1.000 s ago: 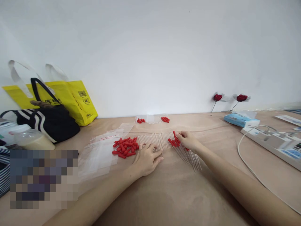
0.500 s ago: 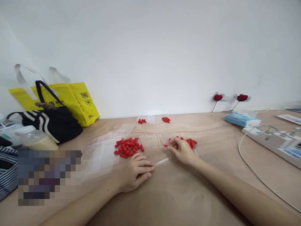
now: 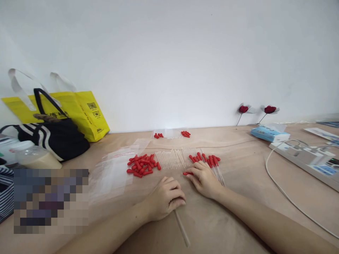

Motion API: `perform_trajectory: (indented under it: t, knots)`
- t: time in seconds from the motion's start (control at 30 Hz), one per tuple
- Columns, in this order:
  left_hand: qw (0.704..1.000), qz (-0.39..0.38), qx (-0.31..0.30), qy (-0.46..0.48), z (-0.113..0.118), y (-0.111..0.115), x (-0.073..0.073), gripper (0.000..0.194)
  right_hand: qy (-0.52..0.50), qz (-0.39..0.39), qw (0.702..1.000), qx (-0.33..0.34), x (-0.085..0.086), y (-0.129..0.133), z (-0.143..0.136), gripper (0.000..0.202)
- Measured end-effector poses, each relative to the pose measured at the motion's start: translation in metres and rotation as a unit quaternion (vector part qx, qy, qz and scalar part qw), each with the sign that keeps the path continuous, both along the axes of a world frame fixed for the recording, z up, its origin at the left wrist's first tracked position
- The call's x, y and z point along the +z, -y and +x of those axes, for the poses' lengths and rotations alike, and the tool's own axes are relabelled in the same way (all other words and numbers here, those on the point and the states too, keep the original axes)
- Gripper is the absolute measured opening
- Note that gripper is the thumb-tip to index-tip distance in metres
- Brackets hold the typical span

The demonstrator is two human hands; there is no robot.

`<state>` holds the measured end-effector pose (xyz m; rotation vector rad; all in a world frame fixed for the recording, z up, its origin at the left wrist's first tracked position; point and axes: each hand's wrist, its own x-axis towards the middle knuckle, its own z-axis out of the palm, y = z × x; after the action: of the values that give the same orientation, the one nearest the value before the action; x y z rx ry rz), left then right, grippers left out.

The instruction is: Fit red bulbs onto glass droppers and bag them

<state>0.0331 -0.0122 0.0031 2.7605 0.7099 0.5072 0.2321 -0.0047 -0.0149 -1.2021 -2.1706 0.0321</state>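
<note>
My left hand (image 3: 169,199) is closed on one end of a clear thin tube (image 3: 182,227), which points down toward the near edge. My right hand (image 3: 205,179) pinches a red rubber bulb (image 3: 188,173) at its fingertips. A pile of red bulbs (image 3: 143,165) lies beyond my left hand. To its right is a row of clear tubes (image 3: 169,158). Just beyond my right hand, several tubes with red bulbs on their ends (image 3: 214,161) lie side by side.
Clear zip bags (image 3: 113,169) lie left of the pile. Another bag with red bulbs (image 3: 172,133) is by the wall. A yellow bag (image 3: 90,114), black bag (image 3: 66,141) and bottle (image 3: 37,157) stand left; a tissue pack (image 3: 270,134) and power strip (image 3: 304,158) lie right.
My left hand has moved right and nearer and now holds the tube that lay beside its fingertips. My right hand has come slightly nearer with the red bulb. The view has shifted a little.
</note>
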Motion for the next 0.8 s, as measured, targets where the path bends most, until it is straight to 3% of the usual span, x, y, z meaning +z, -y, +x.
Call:
perform_trajectory:
  t: [0.13,0.3,0.4,0.47,0.53,0.63,0.7,0.8]
  knots:
    - [0.999,-0.016,0.025,0.033,-0.004,0.001,0.005,0.026,0.004,-0.009,1.0,0.003,-0.001,-0.001,-0.001,0.017]
    - [0.99,-0.101,-0.094,0.002,-0.007,0.007,0.023,0.03,-0.006,-0.005,1.0,0.007,0.0,-0.001,-0.001,0.016]
    - [0.986,-0.118,-0.113,-0.036,-0.005,0.008,0.024,0.026,-0.021,-0.004,1.0,0.0,0.0,-0.001,-0.001,0.015]
    - [0.992,-0.101,-0.072,-0.03,-0.004,0.005,0.019,0.023,-0.028,-0.011,1.0,-0.005,-0.002,-0.002,-0.001,0.015]
    - [0.997,-0.068,0.027,0.01,-0.004,-0.002,0.012,0.021,-0.042,-0.015,0.999,-0.008,-0.003,-0.003,-0.001,0.015]
    - [0.979,-0.027,0.182,0.087,-0.004,-0.017,0.004,0.016,-0.085,-0.022,0.996,0.003,-0.003,-0.004,-0.003,0.02]
    - [0.968,-0.024,0.226,0.105,-0.003,-0.025,0.002,0.018,-0.118,-0.041,0.992,0.018,-0.002,-0.005,-0.005,0.021]
    - [0.965,-0.024,0.241,0.103,-0.003,-0.03,0.001,0.02,-0.157,-0.075,0.985,0.025,0.001,-0.005,-0.007,0.018]
